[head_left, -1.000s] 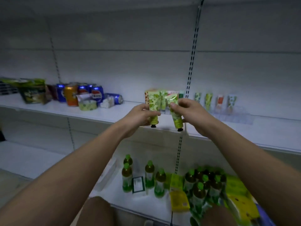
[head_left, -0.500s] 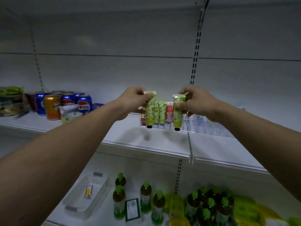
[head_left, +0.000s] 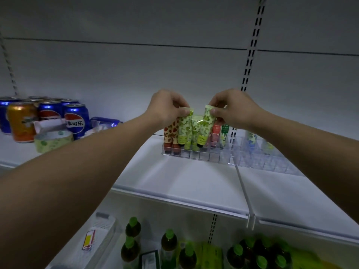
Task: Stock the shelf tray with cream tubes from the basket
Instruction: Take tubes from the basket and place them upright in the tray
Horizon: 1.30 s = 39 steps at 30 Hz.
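Two green tubes pinched by their crimped tops, left hand (head_left: 167,108) and right hand (head_left: 236,108), caps just above clear tray (head_left: 196,155) at 12 o'clock; risks toppling strawberry tubes (head_left: 171,134) alongside if lowered askew

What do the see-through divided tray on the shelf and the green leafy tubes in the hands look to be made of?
The clear divided tray looks like rigid glossy acrylic or similar plastic: the shelf shows through. The green leaf-print tubes look like soft printed plastic with crimped flat top ends, probably squeezable.
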Motion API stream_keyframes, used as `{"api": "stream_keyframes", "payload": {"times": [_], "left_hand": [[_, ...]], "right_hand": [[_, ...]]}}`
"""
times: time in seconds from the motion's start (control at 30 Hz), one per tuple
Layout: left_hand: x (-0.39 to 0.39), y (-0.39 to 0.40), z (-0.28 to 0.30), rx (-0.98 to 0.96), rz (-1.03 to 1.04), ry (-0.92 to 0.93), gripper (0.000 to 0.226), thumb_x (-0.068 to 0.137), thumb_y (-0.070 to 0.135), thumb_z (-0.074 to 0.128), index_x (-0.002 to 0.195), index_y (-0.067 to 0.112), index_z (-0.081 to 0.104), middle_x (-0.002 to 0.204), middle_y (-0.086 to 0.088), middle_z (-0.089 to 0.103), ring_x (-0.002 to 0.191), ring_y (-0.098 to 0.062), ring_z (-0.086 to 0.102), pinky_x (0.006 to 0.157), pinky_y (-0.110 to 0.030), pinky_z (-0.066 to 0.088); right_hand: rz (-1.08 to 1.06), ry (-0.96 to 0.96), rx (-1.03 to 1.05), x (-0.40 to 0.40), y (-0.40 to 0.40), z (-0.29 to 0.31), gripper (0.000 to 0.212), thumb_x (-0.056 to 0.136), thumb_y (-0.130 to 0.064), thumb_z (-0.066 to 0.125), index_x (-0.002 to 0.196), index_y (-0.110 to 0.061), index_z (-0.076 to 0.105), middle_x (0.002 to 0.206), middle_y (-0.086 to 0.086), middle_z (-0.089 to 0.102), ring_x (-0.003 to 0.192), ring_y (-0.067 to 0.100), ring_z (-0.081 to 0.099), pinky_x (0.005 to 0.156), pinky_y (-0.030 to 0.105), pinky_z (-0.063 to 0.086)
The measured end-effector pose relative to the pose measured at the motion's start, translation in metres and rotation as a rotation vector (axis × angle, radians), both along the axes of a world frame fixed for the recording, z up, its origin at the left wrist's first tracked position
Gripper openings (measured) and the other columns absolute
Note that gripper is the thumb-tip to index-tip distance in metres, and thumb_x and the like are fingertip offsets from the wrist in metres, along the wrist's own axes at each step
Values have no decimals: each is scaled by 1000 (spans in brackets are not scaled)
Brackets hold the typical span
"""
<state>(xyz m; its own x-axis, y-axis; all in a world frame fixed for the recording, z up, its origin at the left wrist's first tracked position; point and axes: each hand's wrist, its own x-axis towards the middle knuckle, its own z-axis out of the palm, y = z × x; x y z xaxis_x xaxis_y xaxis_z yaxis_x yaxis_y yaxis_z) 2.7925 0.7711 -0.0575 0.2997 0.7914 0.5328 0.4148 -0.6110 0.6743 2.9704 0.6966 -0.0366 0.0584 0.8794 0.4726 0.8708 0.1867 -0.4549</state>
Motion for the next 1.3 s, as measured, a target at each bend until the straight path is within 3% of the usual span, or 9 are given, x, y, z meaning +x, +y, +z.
{"api": "stream_keyframes", "payload": {"times": [0.23, 0.43, 0.67, 0.83, 1.0, 1.13, 1.3], "left_hand": [[11, 21, -14, 74, 73, 88, 7, 78, 18, 79, 82, 22, 75, 75, 13, 66, 73, -1, 62, 62, -10, 43], [19, 26, -30, 100, 130, 198, 15, 84, 19, 74, 97, 14, 75, 96, -3, 71, 87, -17, 66, 85, -31, 55], [20, 18, -33, 245, 194, 304, 29, 91, 27, 64, 119, 18, 66, 113, -4, 64, 101, -22, 60, 86, -33, 49], [4, -8, -40, 390, 197, 298, 24, 94, 29, 54, 116, 23, 62, 111, 2, 59, 100, -18, 55, 81, -37, 50], [-15, -34, -80, 237, 61, 460, 22, 93, 36, 49, 106, 26, 65, 109, 1, 61, 97, -20, 56, 84, -40, 50], [-24, -38, -114, 27, 45, 656, 46, 92, 59, 38, 128, 36, 54, 134, 2, 50, 119, -22, 46, 100, -45, 40], [-20, -34, -121, 17, 54, 765, 53, 91, 63, 29, 137, 41, 44, 142, 0, 42, 128, -26, 37, 106, -53, 28]], "right_hand": [[-23, -54, 14, -3, 18, 0, 9, 94, -11, 60, 100, -10, 68, 89, 8, 70, 73, 17, 68, 66, 27, 56], [-53, -73, 35, -6, 28, -2, 12, 95, -11, 60, 103, -8, 68, 92, 10, 69, 76, 22, 69, 75, 36, 58], [-79, -93, 40, -12, 26, -1, 15, 95, -8, 58, 105, -3, 68, 99, 12, 68, 90, 26, 66, 88, 44, 54], [-103, -121, 33, -17, 17, 3, 12, 96, -7, 56, 102, -5, 67, 97, 12, 67, 89, 27, 65, 86, 46, 55], [-102, -132, 19, -23, 15, 1, 12, 95, -6, 56, 104, -8, 64, 102, 13, 65, 87, 29, 66, 81, 49, 56], [-105, -193, -3, -30, 21, -7, 10, 95, -6, 57, 100, -10, 64, 100, 13, 66, 84, 29, 65, 80, 44, 56], [-113, -159, -24, -35, 30, -18, 12, 95, -5, 56, 103, -8, 65, 108, 13, 64, 88, 29, 64, 83, 45, 56]]}}
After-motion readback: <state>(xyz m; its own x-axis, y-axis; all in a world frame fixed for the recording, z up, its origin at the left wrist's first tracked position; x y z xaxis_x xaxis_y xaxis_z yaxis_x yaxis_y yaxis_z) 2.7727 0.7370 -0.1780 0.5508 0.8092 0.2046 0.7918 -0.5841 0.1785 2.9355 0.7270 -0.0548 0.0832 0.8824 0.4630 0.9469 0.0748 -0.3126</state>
